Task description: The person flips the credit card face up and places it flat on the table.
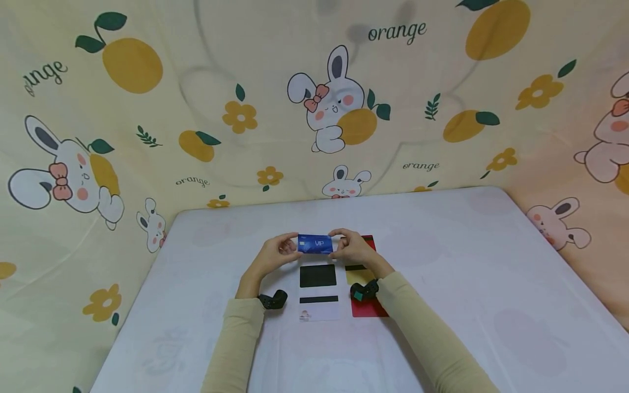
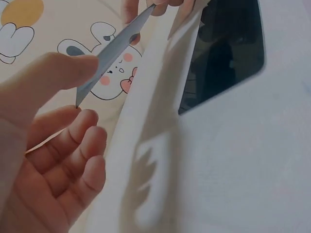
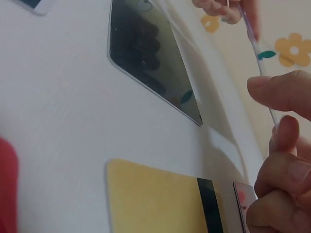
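A blue card marked VIP [image 1: 315, 244] is held up above the table, its front facing the head camera. My left hand [image 1: 273, 254] pinches its left end between thumb and fingers; my right hand [image 1: 355, 248] pinches the right end. Both wrist views show the card [image 2: 115, 52] almost edge-on, raised over the surface. Just below it in the head view lies a black card [image 1: 318, 276], with a white card [image 1: 319, 311] bearing a black stripe nearer me. Under my right forearm is a gold card [image 3: 155, 199] with a dark stripe, partly hidden in the head view.
On the right, a red card [image 1: 367, 310] lies nearest me, partly covered by the wrist camera [image 1: 365, 290]. Another red-edged card [image 1: 369, 241] shows behind my right hand. The white tabletop [image 1: 452, 262] backs onto a patterned cloth [image 1: 275, 60] with rabbits and oranges.
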A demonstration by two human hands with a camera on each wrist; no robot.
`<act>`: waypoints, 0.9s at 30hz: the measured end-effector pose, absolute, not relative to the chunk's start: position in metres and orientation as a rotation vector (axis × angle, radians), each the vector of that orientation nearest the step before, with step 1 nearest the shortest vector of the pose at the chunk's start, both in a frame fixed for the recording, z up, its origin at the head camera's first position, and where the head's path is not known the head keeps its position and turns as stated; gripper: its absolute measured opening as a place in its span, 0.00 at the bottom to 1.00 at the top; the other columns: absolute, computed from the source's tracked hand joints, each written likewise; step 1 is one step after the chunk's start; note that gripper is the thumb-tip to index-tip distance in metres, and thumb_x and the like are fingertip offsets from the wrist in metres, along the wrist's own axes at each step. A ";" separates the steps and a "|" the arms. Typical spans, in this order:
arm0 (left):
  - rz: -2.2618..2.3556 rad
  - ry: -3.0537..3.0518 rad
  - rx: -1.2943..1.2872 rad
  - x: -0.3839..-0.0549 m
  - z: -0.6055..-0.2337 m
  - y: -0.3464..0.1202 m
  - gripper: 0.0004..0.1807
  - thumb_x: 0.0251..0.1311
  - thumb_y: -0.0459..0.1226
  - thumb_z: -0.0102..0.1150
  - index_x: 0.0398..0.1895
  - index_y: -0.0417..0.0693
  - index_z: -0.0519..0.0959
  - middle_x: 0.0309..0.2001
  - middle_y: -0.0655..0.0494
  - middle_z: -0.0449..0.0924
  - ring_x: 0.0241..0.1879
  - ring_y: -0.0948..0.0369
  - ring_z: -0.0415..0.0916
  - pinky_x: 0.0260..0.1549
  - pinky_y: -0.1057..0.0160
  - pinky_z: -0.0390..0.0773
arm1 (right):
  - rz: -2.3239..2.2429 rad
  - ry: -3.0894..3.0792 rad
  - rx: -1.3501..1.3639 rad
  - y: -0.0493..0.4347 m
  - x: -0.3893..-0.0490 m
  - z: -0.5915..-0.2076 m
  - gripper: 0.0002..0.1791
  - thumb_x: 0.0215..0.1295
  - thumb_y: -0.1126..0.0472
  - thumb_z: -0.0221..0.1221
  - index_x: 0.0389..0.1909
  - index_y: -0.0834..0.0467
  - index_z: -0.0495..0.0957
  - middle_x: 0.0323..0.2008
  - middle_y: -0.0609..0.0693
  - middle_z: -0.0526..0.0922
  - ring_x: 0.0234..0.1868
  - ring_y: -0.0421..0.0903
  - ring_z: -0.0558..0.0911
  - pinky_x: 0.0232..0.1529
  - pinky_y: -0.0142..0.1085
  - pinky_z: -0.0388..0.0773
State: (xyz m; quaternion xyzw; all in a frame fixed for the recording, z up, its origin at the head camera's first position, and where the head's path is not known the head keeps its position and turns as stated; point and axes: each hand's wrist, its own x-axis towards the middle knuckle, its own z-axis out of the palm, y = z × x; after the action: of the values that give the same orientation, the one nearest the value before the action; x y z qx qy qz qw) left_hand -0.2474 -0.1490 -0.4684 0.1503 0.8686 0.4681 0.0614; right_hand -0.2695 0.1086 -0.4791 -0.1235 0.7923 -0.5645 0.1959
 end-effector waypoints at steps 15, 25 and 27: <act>1.323 2.604 0.422 -0.253 -0.476 -0.148 0.31 0.53 0.36 0.69 0.62 0.37 0.72 0.27 0.54 0.75 0.26 0.65 0.66 0.26 0.72 0.67 | -1.459 2.320 -0.304 0.105 -0.269 -0.479 0.33 0.50 0.67 0.69 0.59 0.63 0.69 0.12 0.42 0.65 0.15 0.38 0.64 0.21 0.28 0.59; 1.292 2.597 0.397 -0.256 -0.478 -0.147 0.32 0.54 0.37 0.68 0.63 0.38 0.72 0.24 0.57 0.72 0.23 0.66 0.64 0.23 0.72 0.65 | -1.411 2.390 -0.186 0.099 -0.269 -0.479 0.33 0.49 0.66 0.70 0.59 0.58 0.72 0.14 0.43 0.60 0.17 0.39 0.61 0.21 0.30 0.57; 1.283 2.596 0.396 -0.257 -0.480 -0.147 0.32 0.55 0.38 0.68 0.63 0.38 0.72 0.24 0.58 0.72 0.23 0.66 0.64 0.23 0.72 0.65 | -1.400 2.396 -0.157 0.098 -0.269 -0.479 0.33 0.49 0.66 0.70 0.59 0.57 0.72 0.15 0.44 0.60 0.17 0.40 0.61 0.21 0.30 0.57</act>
State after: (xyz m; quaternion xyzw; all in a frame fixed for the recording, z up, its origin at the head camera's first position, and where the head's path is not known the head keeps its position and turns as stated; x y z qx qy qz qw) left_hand -0.2573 -0.1467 -0.4795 0.1347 0.8830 0.4362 0.1091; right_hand -0.2693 0.0984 -0.4787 -0.0557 0.8478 -0.4956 0.1801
